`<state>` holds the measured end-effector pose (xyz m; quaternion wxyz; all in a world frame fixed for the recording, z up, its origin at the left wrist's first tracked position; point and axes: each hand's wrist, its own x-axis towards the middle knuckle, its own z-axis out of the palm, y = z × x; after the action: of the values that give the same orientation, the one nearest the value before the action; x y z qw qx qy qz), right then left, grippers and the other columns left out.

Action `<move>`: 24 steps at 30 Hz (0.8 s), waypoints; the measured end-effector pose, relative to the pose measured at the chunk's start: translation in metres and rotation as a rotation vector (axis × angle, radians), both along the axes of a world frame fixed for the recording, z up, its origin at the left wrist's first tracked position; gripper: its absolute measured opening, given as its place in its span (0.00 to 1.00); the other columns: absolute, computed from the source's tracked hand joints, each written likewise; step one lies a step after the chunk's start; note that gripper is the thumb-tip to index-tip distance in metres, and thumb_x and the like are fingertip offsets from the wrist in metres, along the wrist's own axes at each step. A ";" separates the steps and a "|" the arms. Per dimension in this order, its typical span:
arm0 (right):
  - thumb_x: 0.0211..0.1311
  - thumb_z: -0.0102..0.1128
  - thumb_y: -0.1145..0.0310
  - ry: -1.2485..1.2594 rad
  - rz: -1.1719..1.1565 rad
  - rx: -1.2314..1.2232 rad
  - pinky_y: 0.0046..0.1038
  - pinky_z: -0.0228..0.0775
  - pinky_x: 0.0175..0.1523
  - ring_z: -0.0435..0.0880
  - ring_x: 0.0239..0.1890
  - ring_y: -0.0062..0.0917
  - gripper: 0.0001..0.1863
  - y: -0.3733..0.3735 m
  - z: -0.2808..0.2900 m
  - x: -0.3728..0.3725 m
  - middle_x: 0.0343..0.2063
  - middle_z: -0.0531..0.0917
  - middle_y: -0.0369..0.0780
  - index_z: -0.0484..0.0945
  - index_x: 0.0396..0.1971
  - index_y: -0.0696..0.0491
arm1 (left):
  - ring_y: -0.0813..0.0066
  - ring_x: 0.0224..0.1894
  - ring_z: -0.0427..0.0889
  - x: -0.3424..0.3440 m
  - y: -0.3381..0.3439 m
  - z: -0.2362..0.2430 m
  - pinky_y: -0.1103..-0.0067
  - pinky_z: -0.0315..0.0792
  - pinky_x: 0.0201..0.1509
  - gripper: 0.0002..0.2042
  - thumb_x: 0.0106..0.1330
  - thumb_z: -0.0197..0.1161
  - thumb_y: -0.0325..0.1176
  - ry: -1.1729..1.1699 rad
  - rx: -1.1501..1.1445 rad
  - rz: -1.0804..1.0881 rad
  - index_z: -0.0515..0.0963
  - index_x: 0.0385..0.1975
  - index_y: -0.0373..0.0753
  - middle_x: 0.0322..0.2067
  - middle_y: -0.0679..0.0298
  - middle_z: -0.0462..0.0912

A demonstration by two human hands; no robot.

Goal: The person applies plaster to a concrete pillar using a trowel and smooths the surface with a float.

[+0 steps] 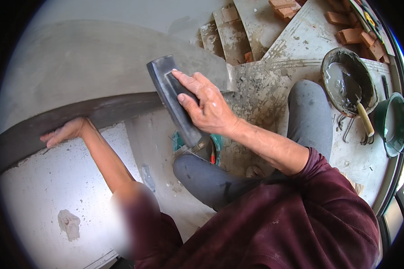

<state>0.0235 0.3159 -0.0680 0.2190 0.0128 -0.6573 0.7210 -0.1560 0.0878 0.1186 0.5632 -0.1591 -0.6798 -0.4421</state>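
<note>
My right hand (208, 103) is wrapped round a dark plastering float (174, 110), its long body tilted in front of the grey plastered wall (98, 58). Thumb and fingers press on the float's back; I cannot tell if its face touches the plaster. Farther left, my left hand (67, 132) is open with fingers stretched out and holds nothing. It lies at the darker, damp-looking band (107, 107) along the wall's lower edge, above a pale white surface (31, 184). Below the float is a green container (217, 143), partly hidden by it, with a red-tipped tool (212, 154) inside.
At the right stands a round tub (326, 89) of wet grey mortar, a wooden-handled tool (365, 119) leaning in it. Beside it are a green bucket (381, 127) and metal hooks (345, 130). Steps (231, 38) and loose red bricks (339, 19) lie beyond. My knee (309, 107) is near the tub.
</note>
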 end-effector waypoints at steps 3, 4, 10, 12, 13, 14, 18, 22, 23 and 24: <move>0.65 0.53 0.69 -0.234 -0.063 -0.019 0.37 0.71 0.56 0.78 0.49 0.41 0.25 0.000 -0.054 -0.009 0.49 0.75 0.52 0.68 0.61 0.61 | 0.63 0.76 0.40 -0.011 0.003 0.009 0.70 0.42 0.78 0.50 0.64 0.21 0.74 0.005 -0.041 -0.048 0.38 0.73 0.33 0.74 0.52 0.36; 0.65 0.53 0.69 -0.333 -0.133 -0.068 0.38 0.71 0.56 0.79 0.49 0.41 0.25 -0.002 -0.092 -0.010 0.48 0.76 0.52 0.68 0.61 0.61 | 0.63 0.76 0.39 -0.013 0.003 0.013 0.70 0.42 0.78 0.50 0.64 0.21 0.75 0.010 -0.048 -0.059 0.38 0.73 0.33 0.74 0.54 0.35; 0.65 0.55 0.70 -0.219 -0.064 0.016 0.35 0.69 0.52 0.76 0.40 0.42 0.26 -0.014 -0.044 0.023 0.36 0.75 0.49 0.68 0.63 0.56 | 0.62 0.76 0.38 -0.003 0.007 0.001 0.69 0.43 0.78 0.50 0.64 0.18 0.74 -0.017 0.003 0.045 0.36 0.73 0.32 0.74 0.54 0.35; 0.65 0.54 0.70 -0.237 -0.150 -0.015 0.34 0.68 0.50 0.75 0.39 0.40 0.26 -0.025 -0.087 0.016 0.34 0.73 0.49 0.67 0.63 0.56 | 0.62 0.76 0.38 -0.004 -0.003 0.021 0.69 0.43 0.78 0.51 0.64 0.18 0.74 0.015 -0.033 0.029 0.35 0.72 0.32 0.74 0.54 0.34; 0.66 0.53 0.70 -0.236 -0.166 0.060 0.35 0.68 0.48 0.74 0.38 0.40 0.26 -0.025 -0.101 0.014 0.34 0.72 0.48 0.67 0.63 0.56 | 0.63 0.76 0.37 0.000 0.003 0.024 0.69 0.43 0.78 0.50 0.64 0.19 0.74 0.018 -0.034 -0.002 0.35 0.73 0.33 0.74 0.54 0.34; 0.66 0.53 0.70 -0.208 -0.154 0.071 0.36 0.68 0.49 0.75 0.38 0.40 0.25 -0.018 -0.090 0.015 0.34 0.73 0.48 0.67 0.63 0.56 | 0.63 0.76 0.37 -0.003 0.014 0.005 0.69 0.43 0.78 0.50 0.64 0.19 0.74 0.000 -0.004 -0.055 0.35 0.73 0.33 0.74 0.54 0.34; 0.65 0.53 0.71 -0.223 -0.053 0.022 0.38 0.69 0.50 0.77 0.40 0.42 0.25 -0.022 -0.043 0.028 0.37 0.76 0.50 0.69 0.62 0.57 | 0.63 0.76 0.37 0.008 0.006 0.012 0.69 0.43 0.78 0.50 0.63 0.19 0.75 -0.029 -0.022 0.013 0.35 0.73 0.36 0.75 0.55 0.33; 0.65 0.54 0.71 -0.133 -0.229 0.124 0.37 0.70 0.49 0.77 0.39 0.41 0.25 -0.018 -0.082 0.015 0.36 0.75 0.49 0.69 0.62 0.57 | 0.62 0.76 0.40 -0.013 0.007 0.005 0.68 0.46 0.77 0.50 0.63 0.21 0.76 -0.020 0.008 -0.056 0.37 0.74 0.39 0.75 0.56 0.35; 0.65 0.54 0.71 -0.142 -0.132 0.103 0.37 0.70 0.49 0.77 0.41 0.41 0.25 -0.014 -0.054 0.021 0.37 0.76 0.49 0.69 0.62 0.57 | 0.61 0.75 0.42 -0.007 0.015 0.000 0.68 0.48 0.77 0.50 0.62 0.22 0.77 -0.032 0.039 -0.031 0.38 0.74 0.40 0.75 0.56 0.37; 0.65 0.54 0.71 -0.152 -0.043 0.080 0.36 0.71 0.50 0.78 0.42 0.41 0.25 -0.005 -0.033 0.027 0.38 0.77 0.50 0.69 0.62 0.56 | 0.59 0.75 0.44 -0.004 0.021 -0.007 0.67 0.50 0.76 0.51 0.61 0.23 0.77 -0.044 0.070 -0.013 0.39 0.74 0.40 0.74 0.56 0.38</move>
<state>0.0505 0.3105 -0.1006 0.1834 -0.0473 -0.7004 0.6882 -0.1603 0.1088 0.1120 0.5505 -0.1339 -0.6750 -0.4726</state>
